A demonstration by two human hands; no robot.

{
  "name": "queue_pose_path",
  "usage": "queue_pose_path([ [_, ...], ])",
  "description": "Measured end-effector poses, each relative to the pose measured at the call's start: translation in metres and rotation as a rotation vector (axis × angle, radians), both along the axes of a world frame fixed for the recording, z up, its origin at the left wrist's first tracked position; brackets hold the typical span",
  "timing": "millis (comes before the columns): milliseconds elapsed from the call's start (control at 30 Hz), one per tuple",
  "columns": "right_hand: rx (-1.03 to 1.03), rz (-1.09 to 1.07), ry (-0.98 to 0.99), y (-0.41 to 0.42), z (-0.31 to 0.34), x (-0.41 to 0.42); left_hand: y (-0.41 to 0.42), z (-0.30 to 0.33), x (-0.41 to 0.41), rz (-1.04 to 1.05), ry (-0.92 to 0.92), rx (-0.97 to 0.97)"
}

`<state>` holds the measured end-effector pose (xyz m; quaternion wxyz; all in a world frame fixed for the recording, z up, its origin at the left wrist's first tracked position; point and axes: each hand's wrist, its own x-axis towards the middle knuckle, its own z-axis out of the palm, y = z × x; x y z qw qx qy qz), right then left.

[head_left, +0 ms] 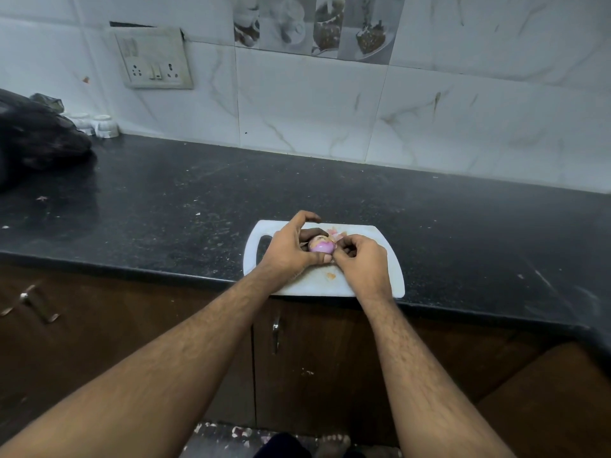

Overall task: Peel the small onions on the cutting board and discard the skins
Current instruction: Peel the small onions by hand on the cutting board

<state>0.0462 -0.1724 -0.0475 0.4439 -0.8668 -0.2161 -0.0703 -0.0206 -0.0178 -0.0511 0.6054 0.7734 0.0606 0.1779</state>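
A small purple onion [320,246] is held just above the white cutting board [380,246]. My left hand [291,249] wraps around it from the left, thumb under it. My right hand [360,259] is at the onion's right side, its fingertips pinched on a piece of skin there. Bits of pale pink skin [335,233] lie on the board just behind the hands. A small orange scrap [330,276] lies on the board's near part. Other onions, if any, are hidden behind my hands.
The board sits at the front edge of a black stone counter [165,200]. A black bag [36,143] and small white cups [102,125] stand at the far left by the tiled wall. Brown cabinet doors [314,358] are below.
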Motion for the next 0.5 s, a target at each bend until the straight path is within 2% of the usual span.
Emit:
queue_pose_path([
  [167, -0.019, -0.02, -0.011, 0.0001, -0.0022, 0.0012, 0.0004, -0.0027, 0.0008, 0.016, -0.009, -0.023],
  [333, -0.037, 0.08, -0.036, -0.0029, -0.0016, 0.0024, 0.005, -0.0051, -0.0001, 0.001, -0.048, -0.06],
  [500, -0.088, 0.06, -0.054, -0.0029, -0.0046, 0.0034, 0.0076, -0.0048, -0.0004, -0.053, -0.036, -0.014],
])
